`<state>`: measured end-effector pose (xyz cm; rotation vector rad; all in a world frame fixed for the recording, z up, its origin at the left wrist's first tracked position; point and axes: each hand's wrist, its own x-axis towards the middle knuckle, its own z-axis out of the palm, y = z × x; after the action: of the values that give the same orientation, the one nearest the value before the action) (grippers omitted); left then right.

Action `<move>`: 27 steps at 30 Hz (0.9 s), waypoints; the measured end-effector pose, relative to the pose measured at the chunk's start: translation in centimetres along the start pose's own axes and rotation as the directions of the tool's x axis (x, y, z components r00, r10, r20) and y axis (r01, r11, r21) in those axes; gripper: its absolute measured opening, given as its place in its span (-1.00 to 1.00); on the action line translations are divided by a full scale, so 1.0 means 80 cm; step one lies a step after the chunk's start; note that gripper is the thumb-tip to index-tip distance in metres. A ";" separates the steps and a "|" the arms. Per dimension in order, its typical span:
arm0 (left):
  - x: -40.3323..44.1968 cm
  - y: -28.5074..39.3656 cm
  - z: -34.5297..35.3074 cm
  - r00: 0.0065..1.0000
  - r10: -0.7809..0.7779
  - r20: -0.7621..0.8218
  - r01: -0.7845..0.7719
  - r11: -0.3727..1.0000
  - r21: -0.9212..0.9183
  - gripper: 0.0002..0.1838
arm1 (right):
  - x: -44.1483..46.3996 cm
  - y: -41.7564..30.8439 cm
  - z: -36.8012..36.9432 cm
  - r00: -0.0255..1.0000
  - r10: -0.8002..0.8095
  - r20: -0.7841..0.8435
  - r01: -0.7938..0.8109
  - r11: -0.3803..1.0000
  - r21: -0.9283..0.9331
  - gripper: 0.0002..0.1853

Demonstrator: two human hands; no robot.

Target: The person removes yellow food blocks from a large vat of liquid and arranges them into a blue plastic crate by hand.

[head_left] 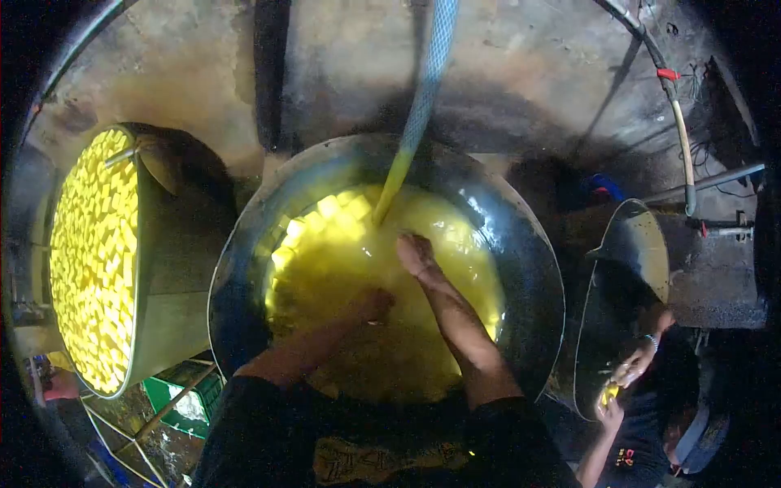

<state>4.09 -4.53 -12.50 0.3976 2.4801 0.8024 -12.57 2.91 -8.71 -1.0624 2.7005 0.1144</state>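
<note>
Yellow blocks lie beyond the left hand, toward the pan's far-left edge. The right hand is curled narrow; the left, I cannot tell.

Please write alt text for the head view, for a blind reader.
A person's left hand and right hand are over a round pan of yellow liquid and yellow pieces, a hose reaching in. Left: a tub of yellow cubes; right: a co-worker's hands holding something yellow.
</note>
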 end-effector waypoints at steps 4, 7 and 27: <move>-0.064 0.024 -0.125 0.997 0.064 -0.046 -0.066 0.997 -0.039 -0.65 | -0.033 0.050 -0.046 0.952 -0.024 0.304 -0.216 0.651 0.728 -0.48; -0.076 -0.002 -0.125 0.971 0.198 -0.137 -0.119 -0.097 -0.988 -0.53 | -0.100 0.057 -0.074 0.977 -0.004 0.212 -0.203 0.267 0.942 -0.54; 0.015 0.153 -0.088 0.862 -0.411 -0.295 -0.505 -0.738 -0.447 -0.63 | -0.183 -0.027 -0.130 0.972 0.036 -0.233 0.235 -0.067 0.970 -0.49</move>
<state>0.73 2.27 -0.57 -0.6011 0.0522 3.1836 -2.72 9.33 4.98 -0.6262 1.7255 -1.8606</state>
